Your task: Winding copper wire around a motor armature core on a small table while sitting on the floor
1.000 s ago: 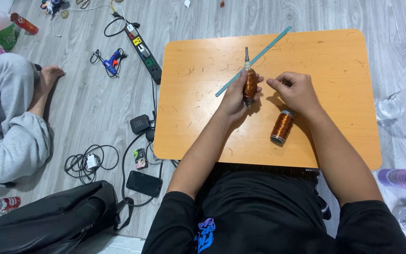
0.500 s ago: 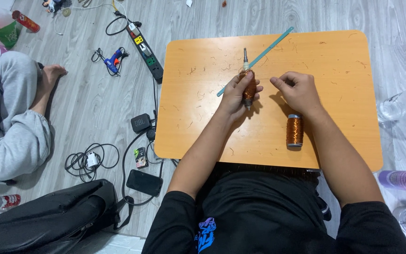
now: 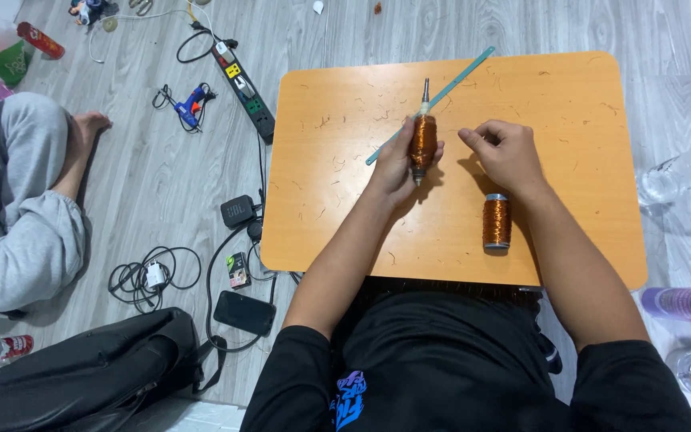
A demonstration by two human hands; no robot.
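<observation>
Your left hand [image 3: 397,164] is clamped around the copper-wound motor armature with its steel shaft [image 3: 422,138], held upright over the orange wooden low table [image 3: 441,232]; your right hand [image 3: 505,152] is pinched shut, apparently on a fine wire I cannot make out. Keep that pinch level with the winding and the line taut. The long teal strip [image 3: 457,76] lies behind. The copper wire spool [image 3: 497,222] lies just below your right wrist; give it room to roll.

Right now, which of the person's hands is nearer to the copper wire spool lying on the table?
Right. The right hand sits just above the copper wire spool, not touching it. The left hand is farther off to the spool's left, holding a copper-wound armature.
</observation>
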